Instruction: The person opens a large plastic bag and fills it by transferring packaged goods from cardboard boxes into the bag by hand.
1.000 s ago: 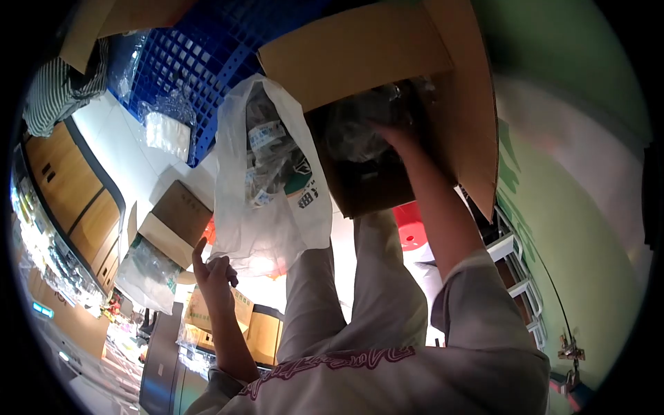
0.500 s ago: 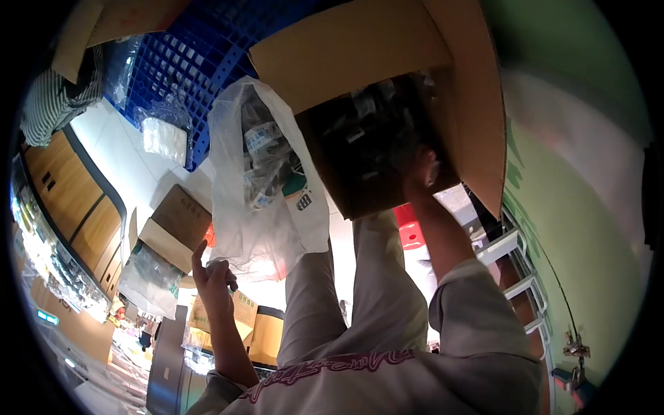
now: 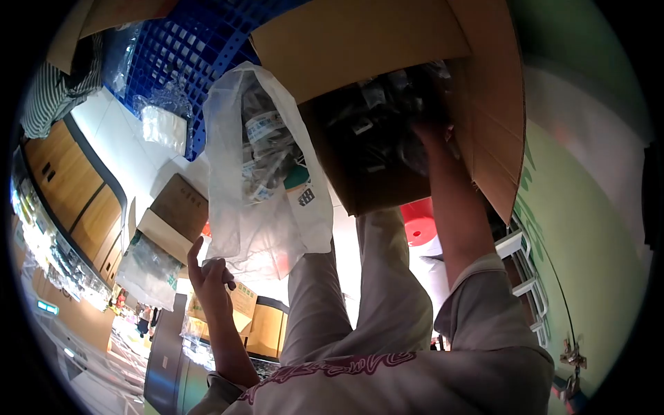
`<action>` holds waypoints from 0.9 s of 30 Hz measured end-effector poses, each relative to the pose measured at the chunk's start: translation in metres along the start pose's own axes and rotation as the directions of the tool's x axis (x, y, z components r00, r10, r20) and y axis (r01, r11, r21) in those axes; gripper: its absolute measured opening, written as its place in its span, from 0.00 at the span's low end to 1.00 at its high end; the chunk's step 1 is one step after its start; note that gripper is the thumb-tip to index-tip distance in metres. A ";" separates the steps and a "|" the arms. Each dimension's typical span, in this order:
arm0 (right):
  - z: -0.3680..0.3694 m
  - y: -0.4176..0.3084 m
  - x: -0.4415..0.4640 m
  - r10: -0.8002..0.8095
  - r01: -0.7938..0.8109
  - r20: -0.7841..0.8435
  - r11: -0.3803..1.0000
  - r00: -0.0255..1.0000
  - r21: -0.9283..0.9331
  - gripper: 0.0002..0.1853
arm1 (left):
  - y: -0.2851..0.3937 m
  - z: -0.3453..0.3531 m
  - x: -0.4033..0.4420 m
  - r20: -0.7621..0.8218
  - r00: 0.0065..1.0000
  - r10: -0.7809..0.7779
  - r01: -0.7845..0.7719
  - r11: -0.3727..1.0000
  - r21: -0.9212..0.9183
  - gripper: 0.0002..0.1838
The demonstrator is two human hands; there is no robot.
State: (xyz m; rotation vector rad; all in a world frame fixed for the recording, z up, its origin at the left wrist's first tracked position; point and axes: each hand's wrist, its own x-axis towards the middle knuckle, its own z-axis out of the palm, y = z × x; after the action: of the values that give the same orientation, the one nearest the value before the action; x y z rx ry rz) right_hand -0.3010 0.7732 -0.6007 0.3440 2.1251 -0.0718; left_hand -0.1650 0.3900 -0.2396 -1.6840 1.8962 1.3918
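The right hand [image 3: 431,133] (I cannot tell its grip) is inside the carton [image 3: 487,114].

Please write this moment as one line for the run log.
right hand: inside cardboard box, grip unclear | left hand: near white bag, grip unclear | white bag: open, plastic packets inside

Carton [image 3: 360,41]: plain brown; its contents [image 3: 366,128] look black with pale glints, though deep shadow makes their true colour uncertain. Bag [image 3: 238,238]: translucent white, with black print and a green patch. Packs [image 3: 266,128] inside it: clear, labels white and blue. Crate [image 3: 221,41]: blue lattice. Stool [image 3: 417,225]: red. Cloth [image 3: 55,104]: dark and pale stripes. Wall [image 3: 595,214]: light green, darker green motif. Shirt [image 3: 415,387]: greyish beige, maroon lettering. Trousers [image 3: 387,277]: plain greyish beige. Cabinet [image 3: 62,173]: yellow-brown, black-edged.
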 end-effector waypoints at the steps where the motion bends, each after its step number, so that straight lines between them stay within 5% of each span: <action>1: -0.034 -0.022 -0.019 0.149 -0.148 0.017 0.989 0.989 -0.021 0.24 | -0.001 0.000 0.001 0.012 1.000 0.001 -0.001 1.000 -0.004 0.29; 2: -0.052 -0.034 -0.030 0.297 -0.296 0.031 0.954 0.954 -0.043 0.25 | -0.001 0.000 0.001 0.011 1.000 0.003 -0.002 1.000 -0.005 0.29; 6: -0.008 -0.030 0.000 0.210 -0.255 -0.185 0.929 0.960 -0.267 0.23 | -0.003 0.001 -0.003 -0.001 1.000 -0.005 0.005 1.000 -0.001 0.29; 8: 0.003 -0.019 0.014 0.109 -0.104 -0.125 0.993 0.986 0.052 0.21 | -0.003 0.000 -0.005 -0.012 1.000 0.009 -0.009 1.000 -0.006 0.29; 12: -0.010 0.010 -0.003 -0.008 0.014 -0.194 0.999 0.981 0.031 0.18 | 0.002 0.000 -0.009 -0.018 0.999 -0.043 0.043 0.999 -0.021 0.30; 14: -0.011 0.033 -0.004 -0.404 0.412 -0.371 0.909 0.836 -0.061 0.16 | 0.000 -0.003 -0.010 0.024 0.999 -0.042 0.043 0.999 -0.019 0.30; 16: -0.031 0.040 -0.024 -0.384 0.399 -0.372 0.916 0.845 -0.038 0.15 | -0.003 -0.008 -0.009 0.028 0.998 -0.050 0.051 0.999 -0.005 0.31; 18: -0.076 0.033 -0.065 -0.294 0.363 -0.355 0.920 0.888 0.146 0.13 | -0.002 -0.012 -0.008 -0.017 1.000 -0.003 0.007 0.970 0.241 0.33; 19: -0.101 0.024 -0.091 -0.231 0.331 -0.321 0.894 0.918 0.302 0.13 | 0.016 -0.013 -0.010 -0.044 0.996 -0.083 0.094 0.842 0.531 0.40; 20: -0.111 0.025 -0.106 -0.221 0.360 -0.387 0.869 0.895 0.338 0.13 | 0.023 -0.013 -0.011 -0.057 0.995 -0.081 0.099 0.843 0.529 0.40; 22: -0.131 0.024 -0.140 -0.129 0.376 -0.445 0.762 0.886 0.528 0.13 | 0.033 -0.007 -0.013 0.067 0.857 0.511 -0.228 0.259 0.939 0.46; 23: -0.143 0.022 -0.164 -0.055 0.353 -0.425 0.658 0.904 0.665 0.13 | 0.039 -0.004 -0.010 0.062 0.854 0.516 -0.225 0.260 0.939 0.46; 25: -0.172 0.016 -0.224 -0.081 0.437 -0.510 0.641 0.856 0.631 0.12 | 0.053 0.005 -0.001 0.179 0.792 0.584 -0.356 0.204 0.912 0.50; 27: -0.187 0.017 -0.280 -0.028 0.379 -0.403 0.402 0.915 0.834 0.11 | 0.062 0.020 0.005 0.266 0.791 0.551 -0.417 0.168 0.893 0.41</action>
State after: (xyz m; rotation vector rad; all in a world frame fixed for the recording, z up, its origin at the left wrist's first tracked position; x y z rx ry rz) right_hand -0.3053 0.7632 -0.2638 0.7538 2.2562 -1.4867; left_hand -0.2281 0.3942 -0.2238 -0.5299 2.6274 0.0093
